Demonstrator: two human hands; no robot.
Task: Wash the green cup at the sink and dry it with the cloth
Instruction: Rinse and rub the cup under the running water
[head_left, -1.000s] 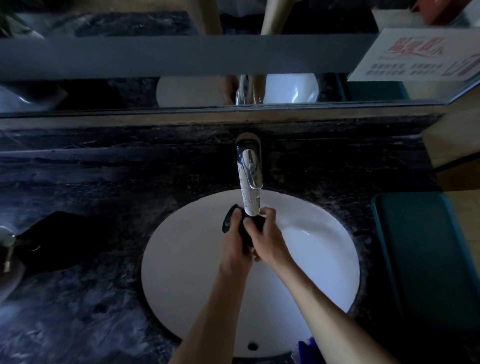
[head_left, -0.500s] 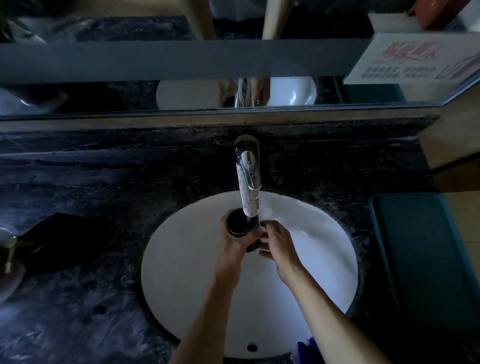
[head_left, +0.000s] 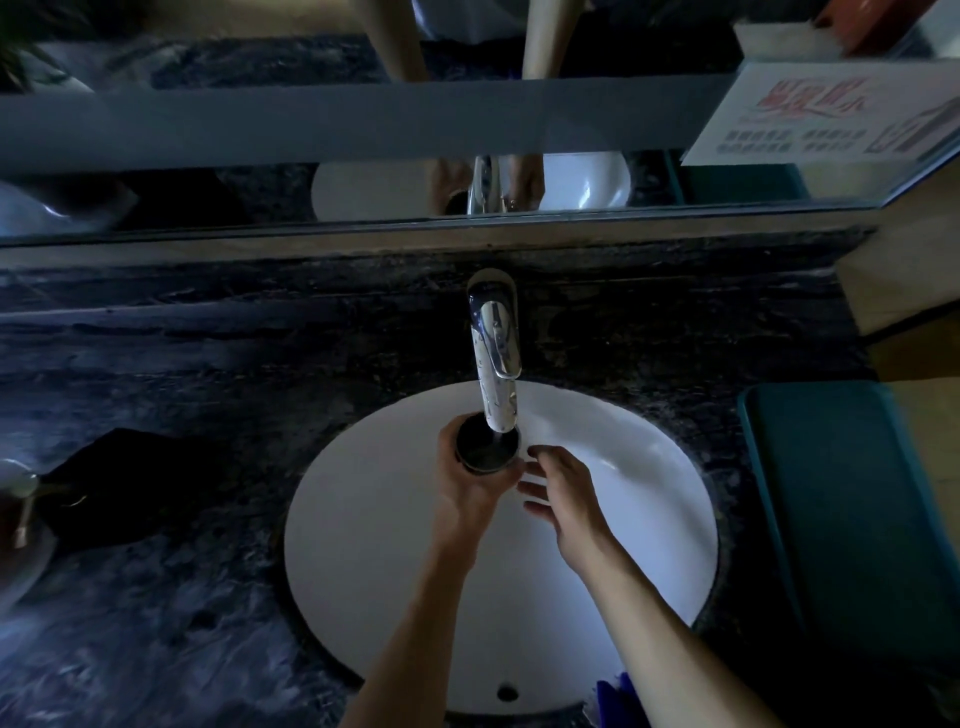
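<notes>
In front of me runs a dark, veined stone counter (head_left: 197, 613) with a white oval sink (head_left: 374, 561) set into it. A chrome faucet (head_left: 493, 358) stands on the counter behind the sink, its spout reaching out over the bowl. To my left a dark crumpled cloth (head_left: 124, 483) lies on the stone, well apart from the sink, and just beyond it at the left edge stands a soap dispenser (head_left: 21, 519), only partly in view. To my right a teal tray (head_left: 852, 525) rests on the counter near the sink's rim.
</notes>
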